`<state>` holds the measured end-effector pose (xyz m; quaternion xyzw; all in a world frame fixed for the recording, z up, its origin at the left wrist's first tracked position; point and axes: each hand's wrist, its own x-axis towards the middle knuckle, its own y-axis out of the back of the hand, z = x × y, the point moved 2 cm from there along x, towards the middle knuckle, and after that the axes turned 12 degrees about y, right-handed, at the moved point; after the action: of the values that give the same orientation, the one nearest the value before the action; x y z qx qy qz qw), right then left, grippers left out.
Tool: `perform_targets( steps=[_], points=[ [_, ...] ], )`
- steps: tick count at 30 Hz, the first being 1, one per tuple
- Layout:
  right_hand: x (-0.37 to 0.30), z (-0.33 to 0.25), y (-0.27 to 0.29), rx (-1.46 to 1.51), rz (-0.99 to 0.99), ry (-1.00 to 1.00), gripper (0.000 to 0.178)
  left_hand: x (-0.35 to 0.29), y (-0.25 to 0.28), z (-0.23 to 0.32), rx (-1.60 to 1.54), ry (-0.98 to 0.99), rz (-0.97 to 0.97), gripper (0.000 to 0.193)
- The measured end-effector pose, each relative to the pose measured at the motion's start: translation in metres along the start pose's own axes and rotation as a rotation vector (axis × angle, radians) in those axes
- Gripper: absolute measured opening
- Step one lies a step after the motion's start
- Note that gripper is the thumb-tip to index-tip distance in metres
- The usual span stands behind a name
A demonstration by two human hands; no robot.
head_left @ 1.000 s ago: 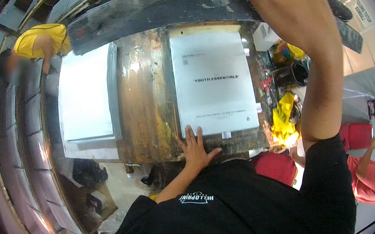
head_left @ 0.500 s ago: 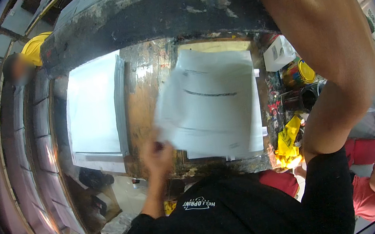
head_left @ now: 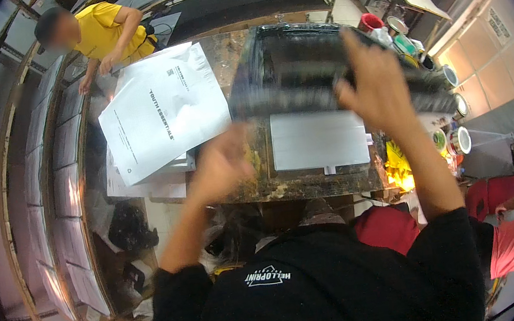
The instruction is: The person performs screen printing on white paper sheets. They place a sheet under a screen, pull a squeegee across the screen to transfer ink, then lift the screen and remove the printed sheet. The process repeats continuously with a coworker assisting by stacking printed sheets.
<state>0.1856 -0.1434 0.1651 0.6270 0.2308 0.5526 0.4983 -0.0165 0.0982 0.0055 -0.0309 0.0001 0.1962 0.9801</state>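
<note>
Printed sheet off the press, screen frame going down.
R hand point(head_left: 376, 82) grips dark screen frame point(head_left: 323, 72) above blank grey sheet point(head_left: 319, 140); L hand point(head_left: 222, 165) open, empty; printed white sheet point(head_left: 162, 117) lies on left stack.

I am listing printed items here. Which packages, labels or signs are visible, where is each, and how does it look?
White bag: flat, printed, on the stack left of the left hand.
Grey sheet: rectangular, on the table below the frame under the right hand.
Wall sign: pale, upper right.
Paint cans: round, right edge.
</note>
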Motion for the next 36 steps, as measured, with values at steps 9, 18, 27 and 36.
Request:
perform_targets(
  steps=[9, 18, 27, 36],
  points=[
    [-0.228, -0.076, -0.205, 0.484, -0.404, -0.058, 0.043, -0.091, -0.091, -0.177, -1.034, 1.105, 0.41, 0.123],
    [-0.097, 0.018, -0.312, 0.269, -0.261, 0.021, 0.056, -0.093, -0.093, -0.186, -0.736, 1.121, 0.358, 0.135],
    [0.121, 0.205, -0.417, 0.331, -0.477, 0.051, 0.052, -0.106, -0.099, -0.157, -0.706, 1.189, 0.648, 0.129],
    [0.021, 0.114, -0.36, 0.209, -0.263, 0.063, 0.038, -0.118, -0.099, -0.144, -0.614, 0.938, 0.395, 0.118]
  ],
)
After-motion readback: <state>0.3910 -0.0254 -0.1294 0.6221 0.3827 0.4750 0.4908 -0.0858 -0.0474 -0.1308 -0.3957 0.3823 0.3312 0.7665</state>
